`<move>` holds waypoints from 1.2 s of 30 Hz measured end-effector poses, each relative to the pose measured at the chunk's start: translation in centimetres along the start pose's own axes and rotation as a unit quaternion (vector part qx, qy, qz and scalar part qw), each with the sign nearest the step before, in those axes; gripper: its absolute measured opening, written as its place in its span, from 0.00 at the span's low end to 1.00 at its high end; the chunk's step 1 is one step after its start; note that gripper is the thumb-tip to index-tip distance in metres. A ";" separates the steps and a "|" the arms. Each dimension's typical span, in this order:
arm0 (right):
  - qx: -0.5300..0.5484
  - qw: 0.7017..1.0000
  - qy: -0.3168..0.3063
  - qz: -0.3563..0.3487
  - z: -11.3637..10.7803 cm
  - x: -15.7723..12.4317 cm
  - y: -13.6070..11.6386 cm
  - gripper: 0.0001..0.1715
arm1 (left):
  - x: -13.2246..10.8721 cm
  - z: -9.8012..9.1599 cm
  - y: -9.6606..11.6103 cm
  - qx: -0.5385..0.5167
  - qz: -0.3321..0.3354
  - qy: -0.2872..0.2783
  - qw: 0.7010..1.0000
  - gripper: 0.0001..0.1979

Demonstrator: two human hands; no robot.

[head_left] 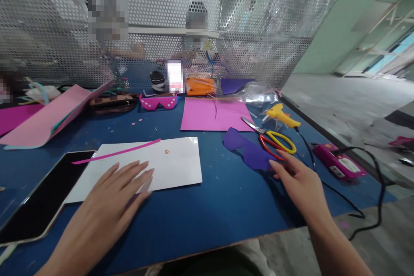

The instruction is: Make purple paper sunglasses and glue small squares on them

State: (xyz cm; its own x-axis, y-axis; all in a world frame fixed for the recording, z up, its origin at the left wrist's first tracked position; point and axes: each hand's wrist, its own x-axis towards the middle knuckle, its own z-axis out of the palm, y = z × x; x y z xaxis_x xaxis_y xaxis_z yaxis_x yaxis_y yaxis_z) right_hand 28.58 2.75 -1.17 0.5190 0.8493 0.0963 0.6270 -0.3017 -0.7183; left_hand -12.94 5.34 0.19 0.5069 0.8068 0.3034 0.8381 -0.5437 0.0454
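While the left hand [119, 194] spread open over the white sheet [181, 159], the right hand [300, 183] curled at the purple cutout [255, 154] extending leftward from it, perhaps pinching, I couldn't tell, with scissors [258, 128] just beyond.

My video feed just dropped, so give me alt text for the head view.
A person's left hand is spread over a white card overlapped by a pink strip; the right hand is at a purple cutout and scissors, grip unclear. A pink sheet and yellow glue gun sit beyond on the blue table.
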 end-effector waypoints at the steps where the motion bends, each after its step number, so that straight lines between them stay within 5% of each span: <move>1: -0.011 1.000 0.006 -0.010 0.0 0.0 0.0 0.37 | -0.3 0.1 0.7 -0.011 0.001 0.017 1.000 0.23; 5: -0.096 0.986 0.078 -0.115 0.2 0.3 -0.5 0.28 | -1.3 1.2 3.1 -0.021 0.000 0.115 0.993 0.21; 8: -0.145 0.969 0.072 -0.188 0.7 1.1 -1.2 0.23 | -1.8 1.8 4.0 -0.007 0.002 0.123 0.992 0.20; 14: -0.076 0.957 -0.043 -0.277 -0.5 3.0 -2.6 0.14 | -2.6 1.5 4.1 -0.006 -0.022 0.126 0.992 0.20; 18: -0.019 0.919 -0.196 -0.340 -2.1 3.2 -4.6 0.11 | -3.4 1.6 4.2 -0.018 -0.022 0.124 0.992 0.18; 23: 0.006 0.893 -0.302 -0.334 -1.2 1.5 -6.1 0.11 | -4.6 2.9 3.2 -0.034 -0.037 0.104 0.993 0.20; 25: 0.008 0.914 -0.275 -0.298 -0.7 1.6 -6.1 0.12 | -4.8 3.3 2.8 -0.028 -0.024 0.092 0.995 0.22; 28: -0.062 0.965 -0.092 -0.239 -1.1 4.0 -5.8 0.16 | -4.6 3.5 2.7 -0.031 -0.026 0.099 0.994 0.22; 31: -0.292 0.935 0.066 -0.189 -2.3 8.5 -5.7 0.22 | -4.0 3.1 3.5 -0.030 -0.038 0.111 0.993 0.20; 32: -0.362 0.914 0.065 -0.169 -2.7 10.1 -5.6 0.24 | -3.8 2.8 3.8 -0.024 -0.036 0.116 0.992 0.20; 36: -0.385 0.910 0.023 -0.151 -3.1 15.1 -5.0 0.18 | -3.4 1.9 5.0 0.003 -0.028 0.146 0.989 0.16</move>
State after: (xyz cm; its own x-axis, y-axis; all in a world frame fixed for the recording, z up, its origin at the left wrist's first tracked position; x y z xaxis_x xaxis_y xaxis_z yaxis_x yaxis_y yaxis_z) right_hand 35.09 15.72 5.96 0.2682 0.9304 0.2500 0.9572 -0.2866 0.0397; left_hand -10.09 0.33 -2.42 0.3806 0.7335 0.5631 0.8648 -0.4980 0.0640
